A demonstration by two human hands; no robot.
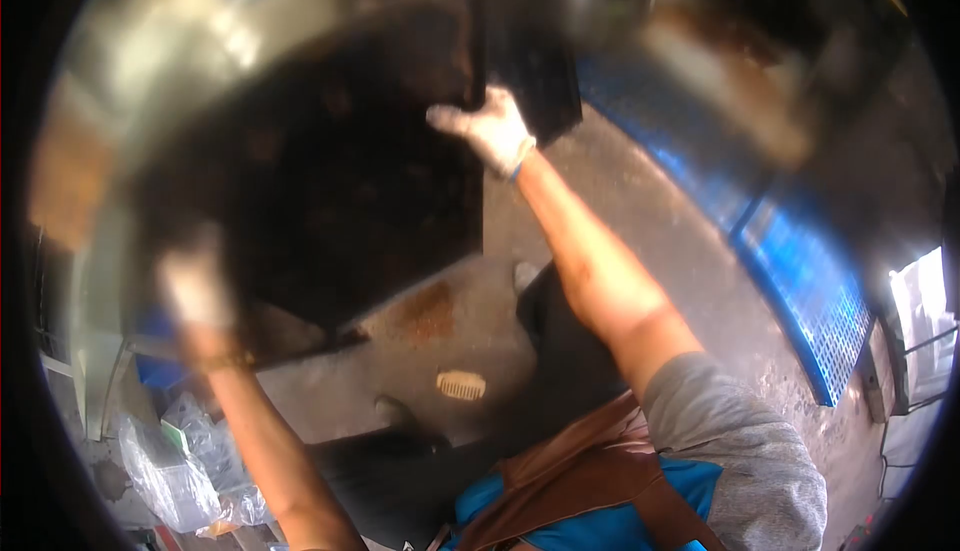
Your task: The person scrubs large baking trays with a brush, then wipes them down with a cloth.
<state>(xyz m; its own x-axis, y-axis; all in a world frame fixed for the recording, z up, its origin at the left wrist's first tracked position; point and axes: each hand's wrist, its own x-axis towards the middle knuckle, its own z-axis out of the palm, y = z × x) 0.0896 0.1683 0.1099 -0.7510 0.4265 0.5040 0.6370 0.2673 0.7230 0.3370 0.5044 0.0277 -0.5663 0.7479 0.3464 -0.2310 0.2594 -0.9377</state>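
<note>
- Here the right hand [495, 133], in a pale glove, is reaching to the right-hand edge of the big dark panel [370, 171]; its thumb is standing apart from the fingers, and whether those fingers are clamping the edge, I cannot tell.
- Over on the other side, the left hand [200, 286] is blurring badly beside the panel's lower left; its grip I cannot tell either.
- The panel itself is filling the space between the two hands, above the floor [640, 191], its lower corner pointing towards the person.
- Handling this broad panel, a hand at either side, is looking like the step in progress, in my judgement.
- The next move is calling for sure contact at both sides and an even, level effort, as a one-sided push could be twisting it.
- Out to the right, a blue perforated panel [800, 291] is lying; a pale slotted piece [461, 385] is resting on the floor, and clear plastic wrapping [175, 471] is bunching at lower left.
</note>
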